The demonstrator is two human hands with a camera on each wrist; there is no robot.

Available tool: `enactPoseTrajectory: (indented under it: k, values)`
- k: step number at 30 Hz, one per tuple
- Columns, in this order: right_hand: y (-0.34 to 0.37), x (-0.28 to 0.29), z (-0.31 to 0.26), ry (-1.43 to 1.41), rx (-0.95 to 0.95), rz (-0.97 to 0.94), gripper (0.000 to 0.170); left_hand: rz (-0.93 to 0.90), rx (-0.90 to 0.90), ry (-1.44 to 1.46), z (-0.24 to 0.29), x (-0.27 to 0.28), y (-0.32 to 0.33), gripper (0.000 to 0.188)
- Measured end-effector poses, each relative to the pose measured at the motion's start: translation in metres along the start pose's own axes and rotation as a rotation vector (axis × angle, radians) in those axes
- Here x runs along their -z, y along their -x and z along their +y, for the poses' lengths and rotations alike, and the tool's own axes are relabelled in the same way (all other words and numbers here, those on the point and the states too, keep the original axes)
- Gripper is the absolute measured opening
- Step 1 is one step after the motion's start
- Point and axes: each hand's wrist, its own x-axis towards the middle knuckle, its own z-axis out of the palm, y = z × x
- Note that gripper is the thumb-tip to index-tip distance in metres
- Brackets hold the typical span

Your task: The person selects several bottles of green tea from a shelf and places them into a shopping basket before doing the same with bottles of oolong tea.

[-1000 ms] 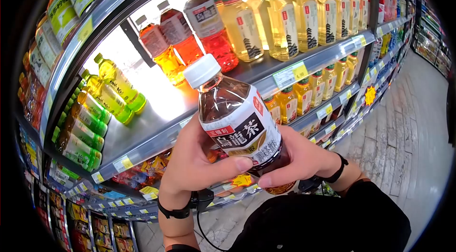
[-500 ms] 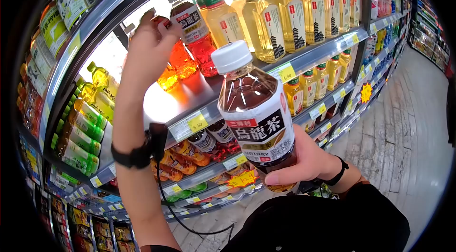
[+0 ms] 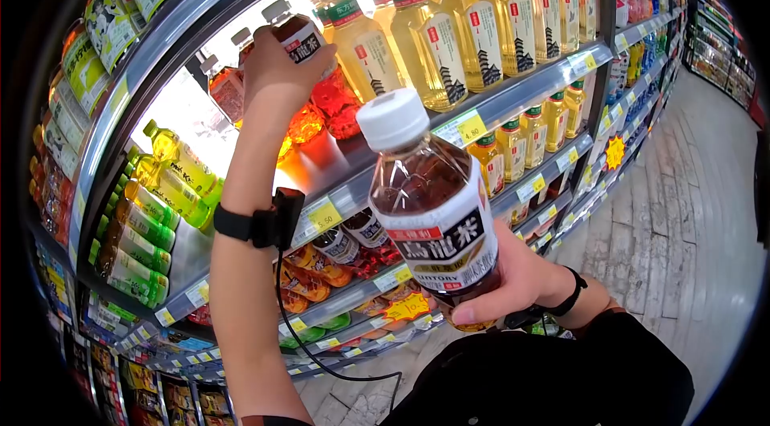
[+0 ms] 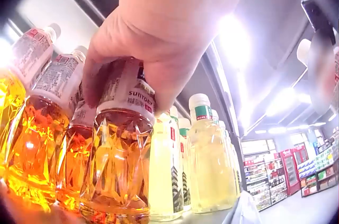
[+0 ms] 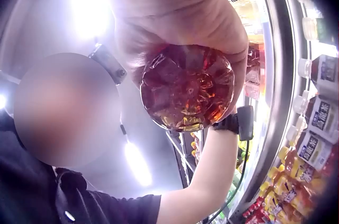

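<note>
So the right hand [image 3: 521, 269] has its fingers wrapped round the lower part of a white-capped Suntory oolong tea bottle [image 3: 437, 221], tilted out in front of the shelf's [image 3: 191, 249] front edge and hiding part of it. Left hand's [image 3: 281, 77] thumb and fingers are curled round the label of a grey-capped oolong tea bottle [image 3: 337, 101] standing on that shelf, kinda boxed in: pale yellow tea bottles [image 3: 433, 49] crowd its right, more oolong bottles [image 3: 227, 91] its left, with green-capped drinks [image 3: 180, 177] nearer the shelf's left end.
</note>
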Motion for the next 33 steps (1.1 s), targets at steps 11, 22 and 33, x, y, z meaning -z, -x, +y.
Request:
enactPoseTrajectory:
  k: [11, 22, 33]
  values:
    - [0.006, 0.002, -0.003, -0.171, -0.073, -0.014, 0.069, 0.345, -0.481, 0.791, -0.030, 0.065, 0.144, 0.094]
    - [-0.017, -0.049, 0.008, -0.485, -0.077, -0.058, 0.061, -0.120, 0.393, 2.164, -0.051, 0.053, 0.235, 0.089]
    - [-0.018, -0.073, 0.033, -0.603, -0.423, -0.063, 0.089, -0.138, 0.282, 2.051, -0.052, 0.068, 0.257, 0.089]
